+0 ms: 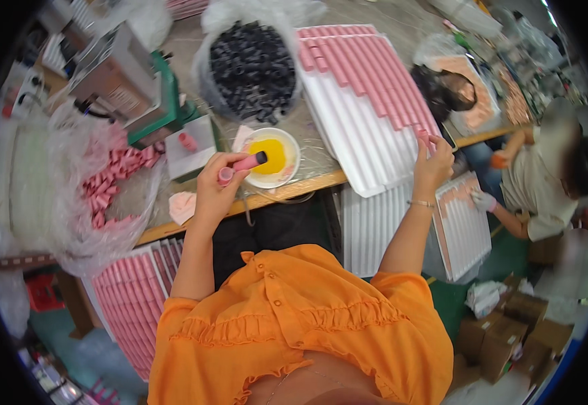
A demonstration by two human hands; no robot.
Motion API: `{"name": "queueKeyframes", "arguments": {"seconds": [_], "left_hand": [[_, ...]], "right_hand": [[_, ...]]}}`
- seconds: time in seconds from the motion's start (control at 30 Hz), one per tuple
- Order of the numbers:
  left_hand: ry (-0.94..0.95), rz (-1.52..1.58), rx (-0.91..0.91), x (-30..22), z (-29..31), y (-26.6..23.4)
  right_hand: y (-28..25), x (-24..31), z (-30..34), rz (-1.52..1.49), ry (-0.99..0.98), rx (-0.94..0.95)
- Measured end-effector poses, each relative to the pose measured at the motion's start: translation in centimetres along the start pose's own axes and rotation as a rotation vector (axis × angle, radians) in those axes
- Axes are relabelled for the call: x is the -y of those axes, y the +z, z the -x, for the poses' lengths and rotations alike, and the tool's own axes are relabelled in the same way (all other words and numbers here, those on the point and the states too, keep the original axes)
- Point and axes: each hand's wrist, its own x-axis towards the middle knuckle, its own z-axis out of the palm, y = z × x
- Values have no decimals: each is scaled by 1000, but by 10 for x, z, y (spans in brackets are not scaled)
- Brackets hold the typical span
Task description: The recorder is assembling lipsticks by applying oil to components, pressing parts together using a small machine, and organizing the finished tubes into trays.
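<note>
My left hand [214, 183] is closed round a pink tube [245, 163] with a black end piece, tilted over the near-left rim of a white bowl [295, 156] of yellow liquid [267, 150]. A second short pink tube [225, 175], its round open end showing, sits in the same hand. At the right edge of a white grooved tray [348, 128], my right hand [434, 165] pinches a pink tube [422, 133] near the end of a row. Pink tubes [361, 67] fill the far part of that tray in a stepped pattern.
Behind the bowl stands a clear bag of black end pieces [252, 67]. On the left are a grey-and-green machine [128, 84] and a plastic bag of pink pieces [108, 182]. A filled tray [128, 297] lies below left. On the right, a gloved co-worker [537, 182] handles another tray [466, 229].
</note>
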Motion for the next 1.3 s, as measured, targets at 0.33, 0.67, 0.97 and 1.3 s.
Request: {"name": "queueKeyframes", "arguments": {"seconds": [0.33,0.67,0.97,1.3], "left_hand": [[3,0,51,1,16,-46],[-199,366,-91,59,24,-66],[-140,-115,-323,96,-25,-84],[-417,981,22,65,32,-107]], "right_hand": [[-24,227,85,-726,-834,586],[2,280,101,-698,-901,810],[86,357,116,-729,-689,647],[45,327,112,-666,-709,621]]}}
